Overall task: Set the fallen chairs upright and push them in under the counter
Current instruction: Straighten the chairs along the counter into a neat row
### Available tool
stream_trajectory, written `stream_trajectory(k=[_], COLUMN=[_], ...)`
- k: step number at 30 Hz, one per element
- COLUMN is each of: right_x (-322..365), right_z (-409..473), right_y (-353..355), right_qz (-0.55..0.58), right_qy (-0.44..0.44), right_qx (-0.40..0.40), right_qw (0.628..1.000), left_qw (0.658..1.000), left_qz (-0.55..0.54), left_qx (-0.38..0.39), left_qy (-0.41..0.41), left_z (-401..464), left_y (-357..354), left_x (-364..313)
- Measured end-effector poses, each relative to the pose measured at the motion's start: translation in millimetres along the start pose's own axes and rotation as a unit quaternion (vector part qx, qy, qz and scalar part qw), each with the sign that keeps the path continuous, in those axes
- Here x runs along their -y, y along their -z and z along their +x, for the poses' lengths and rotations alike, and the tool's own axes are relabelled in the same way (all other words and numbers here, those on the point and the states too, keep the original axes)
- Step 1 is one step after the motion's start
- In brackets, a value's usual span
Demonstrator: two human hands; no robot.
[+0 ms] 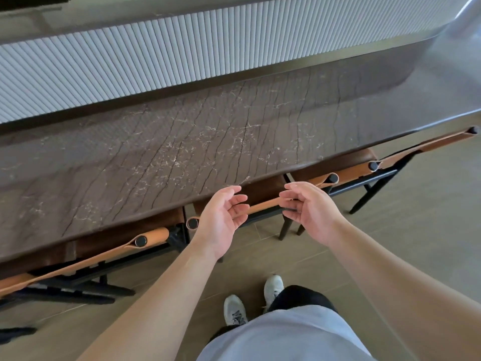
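Three chairs with tan leather backrests and black frames stand upright, tucked under the dark marble counter [182,142]. The middle chair [263,205] is right in front of me, its backrest strap running between my hands. My left hand [221,217] hovers palm-up over the strap's left end, fingers loosely curled and holding nothing. My right hand [309,209] is at the strap's right end with relaxed fingers near it; I cannot tell whether they touch it. The left chair [145,237] and the right chair [364,168] sit on either side.
A ribbed white panel [182,48] runs along the far side of the counter. Brown tiled floor [429,217] spreads to the right and behind the chairs. My feet in grey shoes [234,308] stand just behind the middle chair.
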State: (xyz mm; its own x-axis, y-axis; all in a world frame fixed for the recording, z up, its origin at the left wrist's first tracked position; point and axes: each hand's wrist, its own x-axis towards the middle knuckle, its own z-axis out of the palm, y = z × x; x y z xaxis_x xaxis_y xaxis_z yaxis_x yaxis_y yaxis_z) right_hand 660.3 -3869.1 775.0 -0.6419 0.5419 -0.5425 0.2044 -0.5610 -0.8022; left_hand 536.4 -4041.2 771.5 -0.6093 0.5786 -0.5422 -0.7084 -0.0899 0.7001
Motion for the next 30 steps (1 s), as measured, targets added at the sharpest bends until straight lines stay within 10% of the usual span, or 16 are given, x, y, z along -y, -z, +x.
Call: stream_trajectory(k=[21, 30], right_x=[98.1, 131.7], right_z=[73.5, 110.4], right_y=[209.0, 275.5], right_qz=[-0.014, -0.15], right_qy=[-0.032, -0.022], right_qx=[-0.009, -0.005], right_qw=[0.999, 0.988], left_qw=[0.998, 0.978], left_qz=[0.056, 0.022], left_qx=[-0.026, -0.205], left_qy=[0.018, 0.015], left_z=[69.2, 110.4], left_y=[-212.5, -280.4], left_x=[84.2, 121.3])
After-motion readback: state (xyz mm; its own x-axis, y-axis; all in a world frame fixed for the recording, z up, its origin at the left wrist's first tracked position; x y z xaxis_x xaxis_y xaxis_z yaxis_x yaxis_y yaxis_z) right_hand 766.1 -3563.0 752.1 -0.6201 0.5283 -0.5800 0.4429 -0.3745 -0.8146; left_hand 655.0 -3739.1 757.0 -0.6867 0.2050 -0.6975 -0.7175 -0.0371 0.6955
